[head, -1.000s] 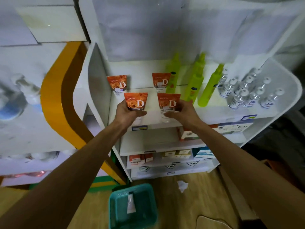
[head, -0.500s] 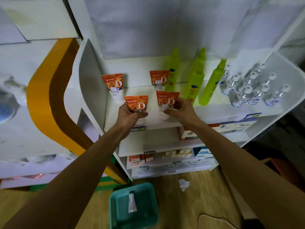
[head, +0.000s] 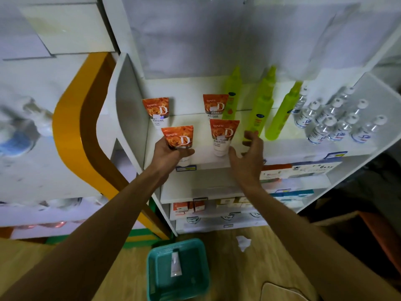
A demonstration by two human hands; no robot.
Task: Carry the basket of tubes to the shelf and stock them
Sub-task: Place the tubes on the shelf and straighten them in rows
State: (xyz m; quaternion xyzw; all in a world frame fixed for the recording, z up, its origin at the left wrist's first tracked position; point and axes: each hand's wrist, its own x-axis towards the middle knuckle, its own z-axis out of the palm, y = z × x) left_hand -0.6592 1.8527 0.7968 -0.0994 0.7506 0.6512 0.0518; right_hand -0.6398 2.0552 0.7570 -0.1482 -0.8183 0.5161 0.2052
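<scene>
You're stocking, top shelf [head: 282, 153]. Left hand [head: 171, 152] gripping tube [head: 178, 137], standing it at front. Right hand [head: 247, 157] fingers spread, loose, holding nothing, at 3 o'clock of second tube [head: 223, 135]. Next, probably: one tube [head: 175, 264] waiting in basket [head: 152, 270], 6 o'clock, on floor.

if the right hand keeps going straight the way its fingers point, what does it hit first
Most likely the middle green spray bottle: the open right hand has its fingertips just below its base. Depth is unclear, so it might instead brush past the front-right orange tube.
</scene>
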